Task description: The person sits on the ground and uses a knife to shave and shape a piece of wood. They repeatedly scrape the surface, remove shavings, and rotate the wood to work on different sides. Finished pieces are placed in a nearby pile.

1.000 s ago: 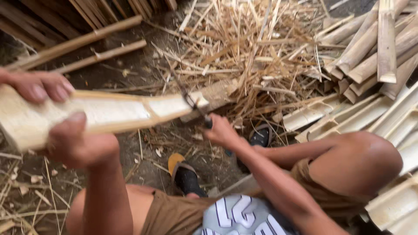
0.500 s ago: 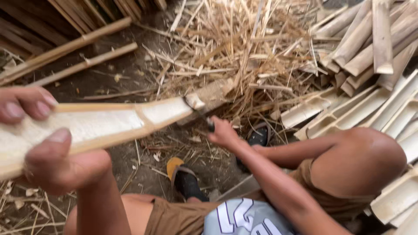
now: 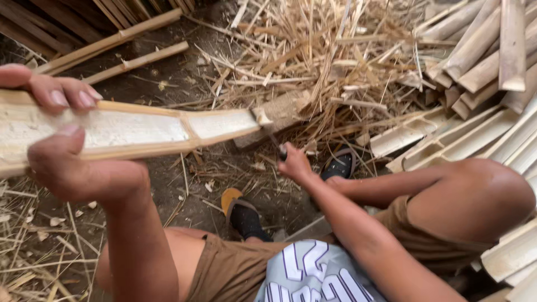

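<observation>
Across the left half of the frame runs a split bamboo slat (image 3: 128, 130), pale inner face upward, its far end resting near the middle on a rough wooden block (image 3: 279, 114). At the left edge the left hand (image 3: 61, 140) has its grip closed around the slat, thumb below and fingertips (image 3: 70, 98) curled over the upper edge. Just right of centre the right hand (image 3: 295, 165) is closed in a fist on a dark knife handle (image 3: 282, 152), just below and beside the slat's tip; the blade is too hidden to make out.

No packages or signs show; only a grey shirt with white block lettering (image 3: 313, 274) at the bottom centre.

Upper centre holds a heap of straw-coloured bamboo shavings (image 3: 330, 50). A stack of cut slats (image 3: 481, 84) fills the upper right and right edge. Two long bamboo poles (image 3: 112, 47) lie on dark earth at the upper left. Below centre sits a sandal with an orange sole (image 3: 240, 212), and a second dark sandal (image 3: 338, 165) lies to the right of the fist.

Compared with half a second ago, the slat lies flatter and its tip has drawn back from the block, while the right hand sits lower with the knife off the wood.
</observation>
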